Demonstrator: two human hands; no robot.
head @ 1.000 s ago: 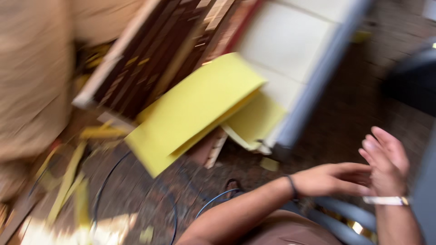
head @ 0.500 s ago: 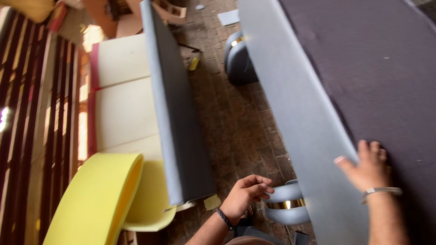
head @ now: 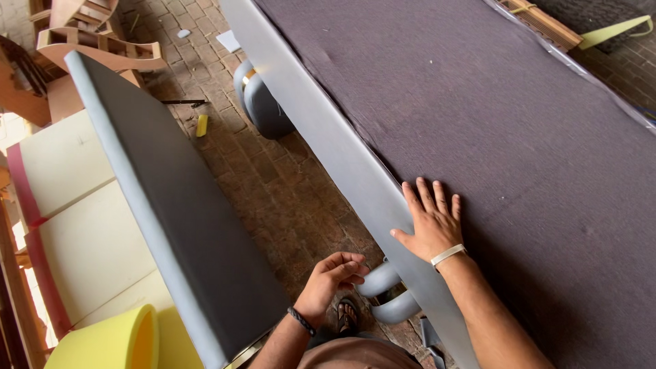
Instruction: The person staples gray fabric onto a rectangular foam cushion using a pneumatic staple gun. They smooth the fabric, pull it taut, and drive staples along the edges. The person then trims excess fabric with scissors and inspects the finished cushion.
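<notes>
R hand (head: 432,222) flat, fingers spread, on dark fabric panel (head: 492,137) nr its grey edge; L hand (head: 333,277) loosely curled, empty, by grey curved leg (head: 386,294).

Matt dark cloth panel (head: 478,137); rough brick floor (head: 287,184).

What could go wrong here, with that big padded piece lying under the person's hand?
The right hand presses flat near the edge of the large upholstered piece, which seems to rest on curved grey legs; it might tip or slide. A sandalled foot sits right beside those legs and could get pinched. The left hand hangs close to the leaning grey panel, which might topple if bumped.
</notes>
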